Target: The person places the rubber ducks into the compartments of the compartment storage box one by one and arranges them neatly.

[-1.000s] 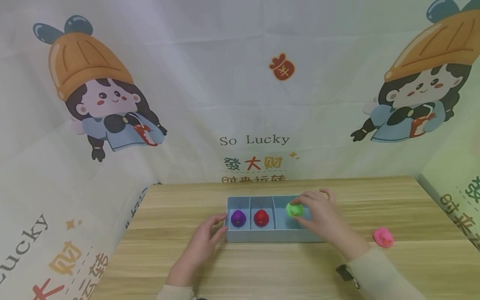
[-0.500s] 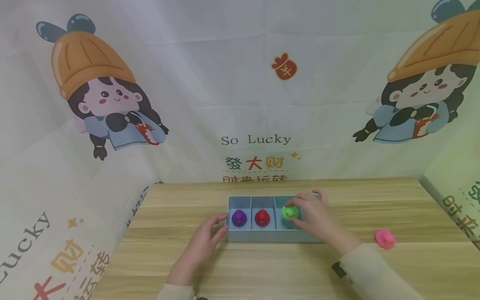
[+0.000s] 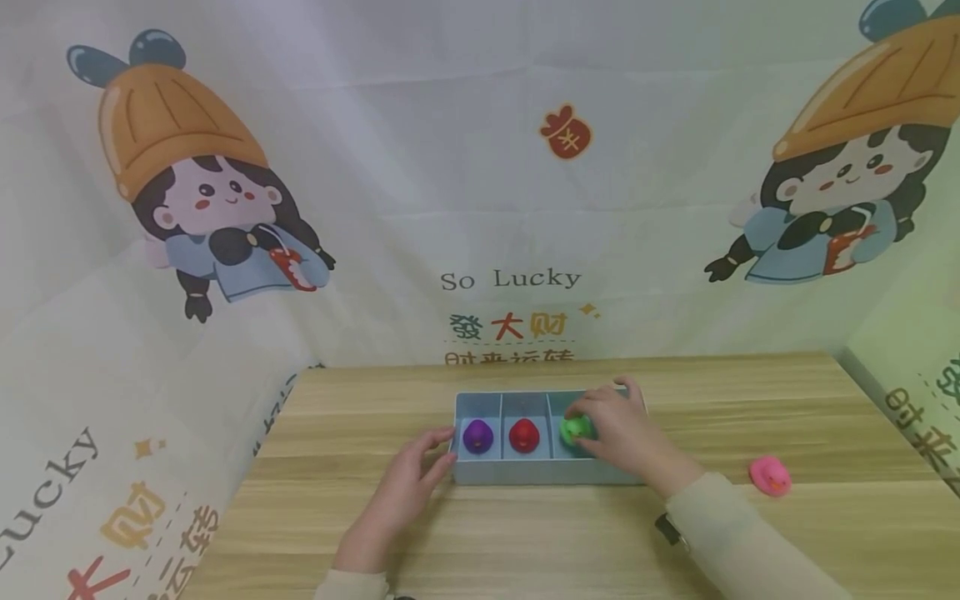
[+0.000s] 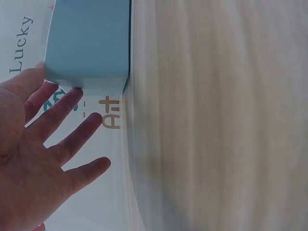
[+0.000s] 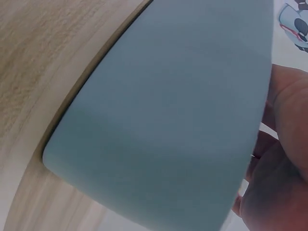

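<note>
A blue-grey divided box stands on the table. In its left compartment sits a purple toy duck, and in the one beside it a red toy duck. My right hand reaches over the right part of the box. Its thumb and fingertips pinch a green toy duck, which is down inside the third compartment from the left. Whether the duck touches the floor there I cannot tell. My left hand touches the box's left end with fingertips; the left wrist view shows these fingers spread and fairly straight.
A pink toy duck lies on the wooden table, right of the box and beyond the right forearm. A printed cloth hangs behind and along both sides. The right hand hides the box's right part.
My right hand has moved left and down, carrying the green duck into the third compartment near the divider. My left hand stays at the box's left end.
</note>
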`<control>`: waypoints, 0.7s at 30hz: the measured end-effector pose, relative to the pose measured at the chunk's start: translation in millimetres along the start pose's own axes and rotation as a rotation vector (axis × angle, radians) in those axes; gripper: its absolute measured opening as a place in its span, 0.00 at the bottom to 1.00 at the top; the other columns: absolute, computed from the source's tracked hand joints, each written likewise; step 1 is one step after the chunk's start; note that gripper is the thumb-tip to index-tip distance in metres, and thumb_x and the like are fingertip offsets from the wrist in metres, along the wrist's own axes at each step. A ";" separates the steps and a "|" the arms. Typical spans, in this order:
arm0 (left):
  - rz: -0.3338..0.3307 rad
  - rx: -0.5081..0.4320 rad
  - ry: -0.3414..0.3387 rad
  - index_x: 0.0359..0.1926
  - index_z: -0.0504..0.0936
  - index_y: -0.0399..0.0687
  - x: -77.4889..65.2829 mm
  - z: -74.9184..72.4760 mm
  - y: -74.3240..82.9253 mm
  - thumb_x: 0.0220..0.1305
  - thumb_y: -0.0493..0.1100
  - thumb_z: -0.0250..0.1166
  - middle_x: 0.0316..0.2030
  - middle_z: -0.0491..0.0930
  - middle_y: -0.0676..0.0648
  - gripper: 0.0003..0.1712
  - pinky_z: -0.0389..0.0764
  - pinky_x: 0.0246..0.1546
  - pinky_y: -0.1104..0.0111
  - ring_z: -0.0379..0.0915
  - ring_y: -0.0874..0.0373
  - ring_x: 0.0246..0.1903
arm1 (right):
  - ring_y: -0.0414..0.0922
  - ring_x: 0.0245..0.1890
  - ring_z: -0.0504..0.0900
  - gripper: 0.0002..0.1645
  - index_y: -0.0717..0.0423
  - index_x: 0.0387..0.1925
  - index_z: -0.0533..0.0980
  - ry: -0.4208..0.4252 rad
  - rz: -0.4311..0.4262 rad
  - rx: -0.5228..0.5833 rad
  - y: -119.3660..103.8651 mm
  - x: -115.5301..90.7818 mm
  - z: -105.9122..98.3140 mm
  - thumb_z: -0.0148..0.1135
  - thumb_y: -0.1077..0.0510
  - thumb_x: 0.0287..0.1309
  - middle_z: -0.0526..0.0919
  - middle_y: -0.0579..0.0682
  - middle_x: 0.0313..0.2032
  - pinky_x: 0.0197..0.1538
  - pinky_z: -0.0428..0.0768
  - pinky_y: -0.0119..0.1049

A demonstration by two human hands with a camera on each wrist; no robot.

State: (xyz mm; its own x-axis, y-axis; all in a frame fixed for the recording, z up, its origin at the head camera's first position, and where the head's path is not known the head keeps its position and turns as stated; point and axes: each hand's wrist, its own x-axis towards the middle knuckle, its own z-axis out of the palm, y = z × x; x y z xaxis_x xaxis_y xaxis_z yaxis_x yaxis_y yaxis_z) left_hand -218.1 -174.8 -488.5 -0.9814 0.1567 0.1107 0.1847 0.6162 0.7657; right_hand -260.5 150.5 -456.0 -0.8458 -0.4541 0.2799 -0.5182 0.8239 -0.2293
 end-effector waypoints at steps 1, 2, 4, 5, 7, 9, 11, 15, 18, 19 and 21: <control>0.001 -0.002 0.001 0.68 0.75 0.45 -0.1 0.0 0.0 0.73 0.45 0.63 0.70 0.75 0.43 0.25 0.65 0.75 0.41 0.69 0.39 0.70 | 0.51 0.54 0.83 0.19 0.49 0.43 0.86 -0.009 0.000 0.003 0.2 0.6 0.6 0.82 0.58 0.47 0.89 0.48 0.47 0.72 0.59 0.68; 0.003 -0.003 0.002 0.68 0.75 0.44 -0.2 0.0 -0.1 0.73 0.44 0.63 0.70 0.75 0.43 0.25 0.65 0.75 0.41 0.69 0.39 0.70 | 0.51 0.55 0.83 0.19 0.49 0.43 0.86 -0.016 -0.004 0.002 0.8 1.3 1.5 0.82 0.59 0.47 0.89 0.48 0.47 0.72 0.59 0.68; 0.004 -0.006 0.002 0.68 0.75 0.44 -0.3 0.0 -0.2 0.74 0.44 0.63 0.70 0.75 0.43 0.25 0.65 0.75 0.41 0.69 0.39 0.70 | 0.52 0.55 0.83 0.19 0.49 0.43 0.86 -0.034 -0.008 0.003 1.2 2.5 2.3 0.82 0.59 0.47 0.89 0.48 0.47 0.72 0.58 0.69; 0.004 -0.007 0.001 0.69 0.75 0.44 -0.2 0.2 -0.6 0.74 0.44 0.63 0.70 0.75 0.43 0.25 0.65 0.75 0.42 0.69 0.39 0.70 | 0.51 0.55 0.83 0.19 0.49 0.43 0.86 -0.040 -0.011 0.003 1.6 3.5 3.0 0.82 0.59 0.47 0.89 0.48 0.47 0.73 0.58 0.69; 0.004 -0.006 0.000 0.69 0.75 0.45 -0.1 0.3 -0.9 0.74 0.44 0.63 0.70 0.75 0.43 0.25 0.65 0.75 0.42 0.69 0.39 0.70 | 0.51 0.54 0.83 0.19 0.49 0.43 0.86 -0.050 -0.021 -0.003 1.9 5.3 3.2 0.82 0.59 0.46 0.89 0.47 0.46 0.72 0.58 0.70; 0.004 -0.001 -0.001 0.69 0.75 0.45 -0.1 0.4 -1.0 0.74 0.44 0.63 0.70 0.75 0.43 0.26 0.65 0.75 0.41 0.69 0.39 0.70 | 0.51 0.53 0.83 0.19 0.49 0.43 0.86 -0.066 -0.021 0.002 1.5 7.0 2.7 0.82 0.59 0.46 0.90 0.47 0.46 0.73 0.57 0.70; 0.005 0.005 -0.003 0.69 0.75 0.45 -0.1 0.5 -1.2 0.74 0.45 0.63 0.70 0.75 0.43 0.26 0.65 0.75 0.41 0.69 0.38 0.70 | 0.51 0.53 0.83 0.19 0.50 0.42 0.86 -0.080 -0.020 0.006 0.9 8.5 2.3 0.82 0.60 0.46 0.90 0.47 0.45 0.73 0.57 0.71; 0.008 0.009 -0.002 0.69 0.75 0.45 0.1 0.4 -0.8 0.74 0.45 0.63 0.69 0.75 0.43 0.25 0.65 0.75 0.41 0.69 0.38 0.70 | 0.50 0.51 0.83 0.17 0.50 0.41 0.86 -0.107 -0.011 0.009 -0.2 10.4 1.5 0.82 0.61 0.47 0.90 0.47 0.43 0.73 0.56 0.71; 0.013 0.009 0.001 0.68 0.75 0.45 -0.5 0.2 -0.5 0.74 0.44 0.63 0.69 0.75 0.42 0.25 0.65 0.74 0.40 0.69 0.38 0.70 | 0.50 0.49 0.83 0.17 0.49 0.40 0.86 -0.113 -0.018 0.003 -0.2 11.9 1.8 0.82 0.61 0.46 0.90 0.46 0.42 0.72 0.57 0.72; 0.015 0.008 0.002 0.68 0.75 0.45 -0.6 0.2 -0.4 0.74 0.44 0.63 0.69 0.76 0.42 0.25 0.65 0.74 0.40 0.69 0.38 0.69 | 0.49 0.49 0.83 0.17 0.49 0.40 0.86 -0.116 -0.018 0.003 -0.2 12.3 2.1 0.82 0.61 0.46 0.90 0.46 0.42 0.72 0.57 0.72; 0.018 0.009 0.003 0.68 0.76 0.45 -1.1 0.3 -0.2 0.73 0.44 0.63 0.69 0.76 0.42 0.25 0.66 0.74 0.40 0.70 0.38 0.69 | 0.49 0.48 0.83 0.16 0.49 0.39 0.86 -0.120 -0.018 0.002 0.2 13.1 3.1 0.82 0.61 0.46 0.89 0.45 0.41 0.72 0.57 0.71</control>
State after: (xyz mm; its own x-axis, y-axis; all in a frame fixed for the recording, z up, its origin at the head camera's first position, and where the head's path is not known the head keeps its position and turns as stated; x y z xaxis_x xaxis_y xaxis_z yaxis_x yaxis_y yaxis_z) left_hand -217.1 -175.0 -488.9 -0.9782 0.1653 0.1259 0.2024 0.6200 0.7581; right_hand -272.0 143.7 -455.3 -0.8453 -0.5064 0.1703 -0.5337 0.8147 -0.2269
